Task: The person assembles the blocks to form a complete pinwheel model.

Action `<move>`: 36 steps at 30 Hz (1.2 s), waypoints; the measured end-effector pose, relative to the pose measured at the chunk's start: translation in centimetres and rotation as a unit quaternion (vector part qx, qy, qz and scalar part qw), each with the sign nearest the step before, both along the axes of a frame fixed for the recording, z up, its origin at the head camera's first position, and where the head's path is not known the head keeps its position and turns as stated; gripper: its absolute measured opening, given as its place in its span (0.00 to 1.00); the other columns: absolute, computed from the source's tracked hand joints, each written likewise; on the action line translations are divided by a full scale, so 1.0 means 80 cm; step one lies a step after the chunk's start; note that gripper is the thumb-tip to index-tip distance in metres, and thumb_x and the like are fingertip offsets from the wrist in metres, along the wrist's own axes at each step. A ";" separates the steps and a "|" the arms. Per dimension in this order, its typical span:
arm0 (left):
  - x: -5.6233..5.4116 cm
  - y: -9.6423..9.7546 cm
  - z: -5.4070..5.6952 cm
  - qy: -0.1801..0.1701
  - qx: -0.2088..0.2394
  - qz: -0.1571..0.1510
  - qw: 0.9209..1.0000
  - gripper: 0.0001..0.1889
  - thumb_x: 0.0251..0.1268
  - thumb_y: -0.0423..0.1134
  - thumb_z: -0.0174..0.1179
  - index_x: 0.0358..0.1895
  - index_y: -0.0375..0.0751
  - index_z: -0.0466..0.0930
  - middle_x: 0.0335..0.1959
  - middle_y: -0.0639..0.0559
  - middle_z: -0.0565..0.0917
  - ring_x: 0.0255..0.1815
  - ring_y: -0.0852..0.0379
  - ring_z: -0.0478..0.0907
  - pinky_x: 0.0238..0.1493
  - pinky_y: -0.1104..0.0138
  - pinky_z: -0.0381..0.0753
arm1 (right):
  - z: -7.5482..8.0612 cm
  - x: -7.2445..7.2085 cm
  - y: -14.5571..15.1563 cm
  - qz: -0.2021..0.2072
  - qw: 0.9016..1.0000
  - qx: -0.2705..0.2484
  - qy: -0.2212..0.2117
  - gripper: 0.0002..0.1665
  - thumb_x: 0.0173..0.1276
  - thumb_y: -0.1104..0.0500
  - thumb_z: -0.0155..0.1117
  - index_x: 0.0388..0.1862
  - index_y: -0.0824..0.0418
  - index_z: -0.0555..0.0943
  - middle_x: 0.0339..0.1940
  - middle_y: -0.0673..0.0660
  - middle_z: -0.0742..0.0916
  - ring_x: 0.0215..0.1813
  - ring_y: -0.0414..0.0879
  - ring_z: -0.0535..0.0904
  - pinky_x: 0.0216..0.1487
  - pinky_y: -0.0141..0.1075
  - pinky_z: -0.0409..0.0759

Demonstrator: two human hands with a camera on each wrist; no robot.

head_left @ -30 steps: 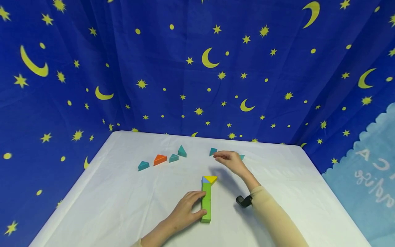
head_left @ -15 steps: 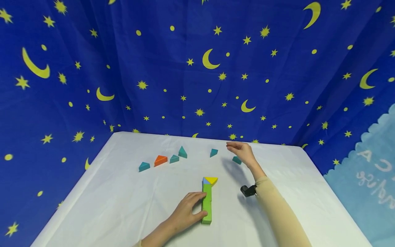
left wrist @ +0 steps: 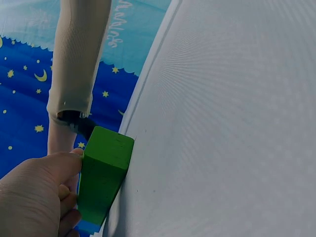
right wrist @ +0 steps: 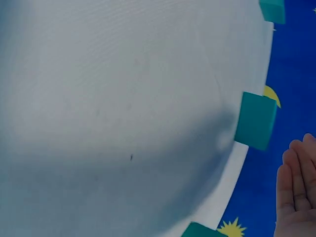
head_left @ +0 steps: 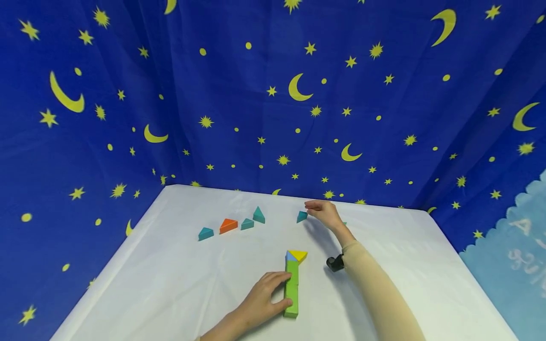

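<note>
Block row, apparently partly assembled: a near green block [head_left: 291, 309] and a far green block [head_left: 292, 270] lie end to end on the white tablecloth [head_left: 179, 274]; a blue piece [head_left: 290, 257] adjoins the far end, with a yellow triangular block [head_left: 298, 255] beside it, to the right. The left hand [head_left: 266, 296] lies along the row's left side, thumb on the near green block and a fingertip on the far one, fingers gently bent, steadying rather than clasping. The right hand [head_left: 324, 213] is raised above the table, fingers nearly straight and together, holding nothing; it is near a teal block [head_left: 302, 216] and, by the right wrist view, apart from it.

Outside the row, and seemingly unused, lie an orange block [head_left: 228, 225], three teal pieces [head_left: 205, 233] around it to the left, and a farther teal piece [head_left: 344, 223] to the right, mostly hidden behind the right arm; whether any of these belongs in the row cannot be told. A black wrist device [head_left: 334, 263] projects from the sleeve [head_left: 379, 289]; a blue star-patterned curtain [head_left: 239, 94] stands behind the table.
</note>
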State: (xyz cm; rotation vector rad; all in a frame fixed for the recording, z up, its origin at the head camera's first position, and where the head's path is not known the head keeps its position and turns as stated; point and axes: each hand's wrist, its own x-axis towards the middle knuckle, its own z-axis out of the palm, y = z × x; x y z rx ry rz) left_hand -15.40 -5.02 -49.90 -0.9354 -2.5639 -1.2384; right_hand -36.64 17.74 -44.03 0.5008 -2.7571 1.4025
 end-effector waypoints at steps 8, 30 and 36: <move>0.000 0.003 0.000 0.029 0.005 -0.006 1.000 0.29 0.61 0.48 0.63 0.62 0.36 0.71 0.58 0.48 0.75 0.59 0.53 0.70 0.59 0.60 0.70 | -0.010 -0.007 -0.005 0.011 0.999 0.044 0.014 0.16 0.64 0.70 0.60 0.52 0.70 0.80 0.47 0.62 0.85 0.47 0.54 0.81 0.46 0.41 0.81; 0.000 0.004 -0.001 0.044 0.002 -0.006 0.999 0.29 0.61 0.49 0.63 0.61 0.36 0.71 0.58 0.47 0.76 0.59 0.53 0.70 0.60 0.61 0.70 | -0.015 -0.011 -0.010 0.022 0.996 0.081 0.041 0.15 0.61 0.72 0.63 0.48 0.70 0.82 0.41 0.61 0.86 0.44 0.53 0.81 0.46 0.42 0.80; 0.001 0.002 0.000 0.028 0.000 -0.007 1.000 0.29 0.62 0.49 0.62 0.62 0.37 0.71 0.58 0.49 0.75 0.59 0.54 0.70 0.60 0.61 0.70 | -0.019 -0.012 -0.015 0.007 0.995 0.094 0.033 0.13 0.60 0.70 0.65 0.46 0.68 0.83 0.38 0.58 0.86 0.41 0.50 0.81 0.44 0.40 0.80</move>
